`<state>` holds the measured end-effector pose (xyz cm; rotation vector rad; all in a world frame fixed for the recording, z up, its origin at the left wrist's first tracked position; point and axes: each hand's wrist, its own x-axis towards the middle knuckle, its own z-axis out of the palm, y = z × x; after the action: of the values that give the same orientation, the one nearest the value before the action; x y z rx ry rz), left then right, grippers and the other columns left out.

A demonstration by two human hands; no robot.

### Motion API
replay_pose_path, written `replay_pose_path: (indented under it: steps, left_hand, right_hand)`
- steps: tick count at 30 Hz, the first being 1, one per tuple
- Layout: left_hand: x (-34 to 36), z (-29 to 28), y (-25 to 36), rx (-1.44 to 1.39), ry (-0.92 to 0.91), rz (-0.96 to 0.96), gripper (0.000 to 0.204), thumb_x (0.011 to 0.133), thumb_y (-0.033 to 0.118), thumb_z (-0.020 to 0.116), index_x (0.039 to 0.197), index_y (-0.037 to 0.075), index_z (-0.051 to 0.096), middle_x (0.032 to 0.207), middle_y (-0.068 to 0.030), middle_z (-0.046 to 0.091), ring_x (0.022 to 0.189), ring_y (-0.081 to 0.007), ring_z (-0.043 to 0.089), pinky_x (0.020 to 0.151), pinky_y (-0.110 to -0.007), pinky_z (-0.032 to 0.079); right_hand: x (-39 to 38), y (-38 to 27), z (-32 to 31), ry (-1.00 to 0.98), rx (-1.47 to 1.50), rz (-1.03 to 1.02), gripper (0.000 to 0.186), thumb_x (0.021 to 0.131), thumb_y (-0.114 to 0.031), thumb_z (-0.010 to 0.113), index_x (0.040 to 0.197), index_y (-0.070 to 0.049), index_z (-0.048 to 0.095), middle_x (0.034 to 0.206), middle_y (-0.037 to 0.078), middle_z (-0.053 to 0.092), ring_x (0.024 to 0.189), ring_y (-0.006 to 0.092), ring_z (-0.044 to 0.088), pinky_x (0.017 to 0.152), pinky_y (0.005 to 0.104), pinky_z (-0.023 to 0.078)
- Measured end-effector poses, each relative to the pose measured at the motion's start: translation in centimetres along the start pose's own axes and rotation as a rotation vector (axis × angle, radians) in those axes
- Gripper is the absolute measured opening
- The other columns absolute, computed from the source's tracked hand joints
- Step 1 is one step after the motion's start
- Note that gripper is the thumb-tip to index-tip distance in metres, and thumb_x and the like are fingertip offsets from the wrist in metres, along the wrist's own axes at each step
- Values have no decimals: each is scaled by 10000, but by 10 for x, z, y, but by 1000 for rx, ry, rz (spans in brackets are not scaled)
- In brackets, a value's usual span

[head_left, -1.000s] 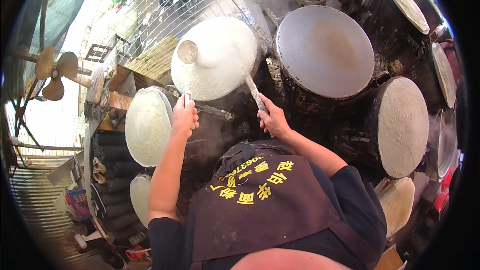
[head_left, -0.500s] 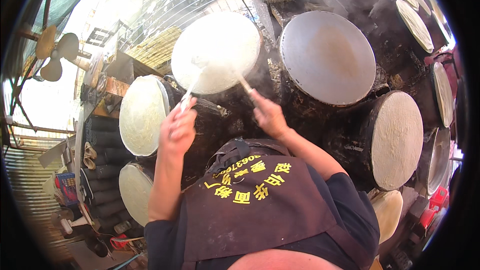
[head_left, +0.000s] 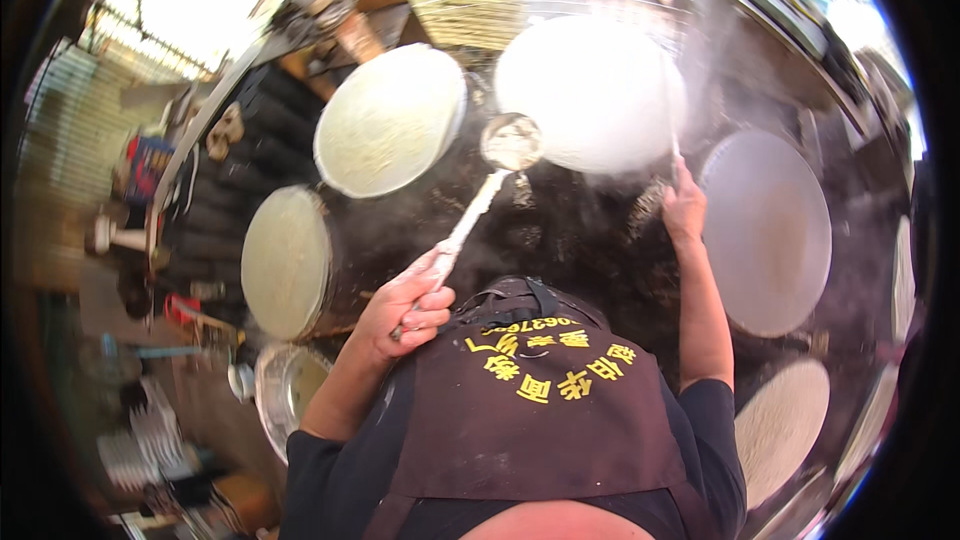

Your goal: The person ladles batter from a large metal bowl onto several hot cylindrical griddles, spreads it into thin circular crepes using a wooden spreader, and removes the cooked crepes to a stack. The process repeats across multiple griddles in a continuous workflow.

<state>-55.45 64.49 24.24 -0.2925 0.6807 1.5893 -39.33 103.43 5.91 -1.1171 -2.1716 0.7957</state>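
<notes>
My left hand [head_left: 415,308] is closed on a batter-smeared ladle [head_left: 511,143], whose round metal head is just below the middle round griddle [head_left: 578,90]. That griddle is coated white and washed out by glare and steam. My right hand [head_left: 683,205] grips a long, pale-handled tool [head_left: 673,135] reaching up over the griddle's right edge; its far end is lost in the glare. A cream-coated griddle [head_left: 385,120] stands to the left, and a bare grey griddle [head_left: 765,235] to the right of my right forearm.
More round coated griddles [head_left: 282,260] ring me on dark drum-like bases, including one at lower right [head_left: 782,425]. A steel container [head_left: 290,390] sits at lower left. Behind are dark stacked rolls [head_left: 225,175], a wire grille, shelving and red items [head_left: 180,309]. Steam drifts over the right side.
The view has swung left, shifting the griddles rightward in the picture. My left hand has drawn the ladle back off the white griddle; my right hand's tool now points straight up at its right edge.
</notes>
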Motion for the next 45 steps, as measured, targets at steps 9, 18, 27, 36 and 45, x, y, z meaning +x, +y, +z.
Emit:
replay_pose_path:
  steps: [9,18,27,36,45]
  left_hand:
    - [-26,-23,-14,8,72,90,445,1001,96,375,1412,258,325,715,-37,386,447,-80,360,307,-208,341]
    - [-75,-74,-9,19,92,107,475,1010,129,383,1448,256,251,683,-16,362,435,-59,329,299,-189,308]
    - [-176,-154,-12,-96,88,315,489,1003,121,376,1446,288,254,708,-31,382,440,-73,349,317,-218,380]
    - [-233,-205,-13,-225,57,386,426,1017,144,340,1425,267,311,718,-36,385,453,-75,361,317,-218,384]
    - [-225,-206,-8,-217,53,354,387,1014,277,420,1394,264,350,718,-19,390,476,-69,381,335,-209,401]
  right_hand:
    - [-47,-50,29,-199,152,-317,540,790,22,573,1318,-71,510,1061,210,624,944,322,624,833,396,480]
    - [-134,-126,25,-647,751,272,525,913,-54,528,1421,-124,411,748,17,554,471,56,466,392,213,385]
    - [-223,-148,50,-797,751,321,494,933,-106,524,1416,-113,419,760,30,586,499,64,508,423,218,426]
    - [-281,-210,97,-966,692,218,478,912,-89,524,1386,-115,463,751,28,605,501,62,524,431,233,442]
    - [-256,-325,134,-779,629,-854,490,838,-48,570,1318,-138,527,889,111,637,747,232,640,596,358,518]
